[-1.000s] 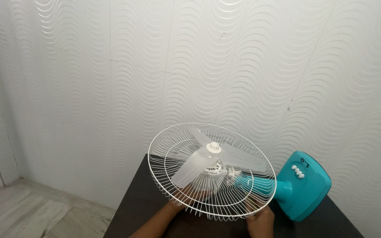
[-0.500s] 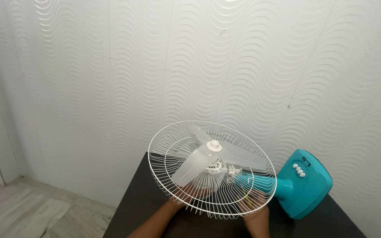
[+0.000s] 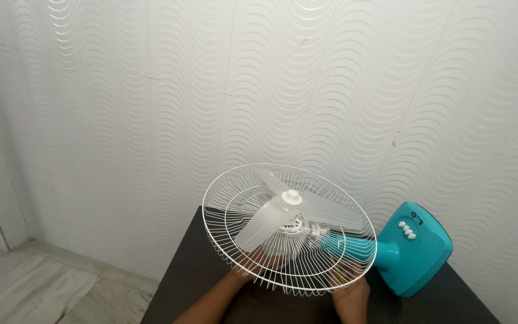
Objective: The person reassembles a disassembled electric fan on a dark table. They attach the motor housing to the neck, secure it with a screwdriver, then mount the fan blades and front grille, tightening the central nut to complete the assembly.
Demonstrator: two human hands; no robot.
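Table fan (image 3: 307, 240) lies tipped on the dark table (image 3: 181, 282), neck running right toward its teal base (image 3: 418, 252). Left hand (image 3: 259, 264) cups under the wire guard (image 3: 223, 240); right hand (image 3: 350, 288) grips its near rim.

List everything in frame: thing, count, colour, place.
wire guard: 1, white, over the table's far end, tilted face-up
fan blades: 3, translucent white, inside the guard on a white hub
fan neck: 1, teal, between guard and base
fan base: 1, teal with white buttons, tipped up at the right on the table
table: 1, black, bottom centre
wall: white, wavy relief panels, behind the table
floor: pale tile, bottom left
left hand: 1, under the guard's near rim
right hand: 1, at the guard's near-right rim
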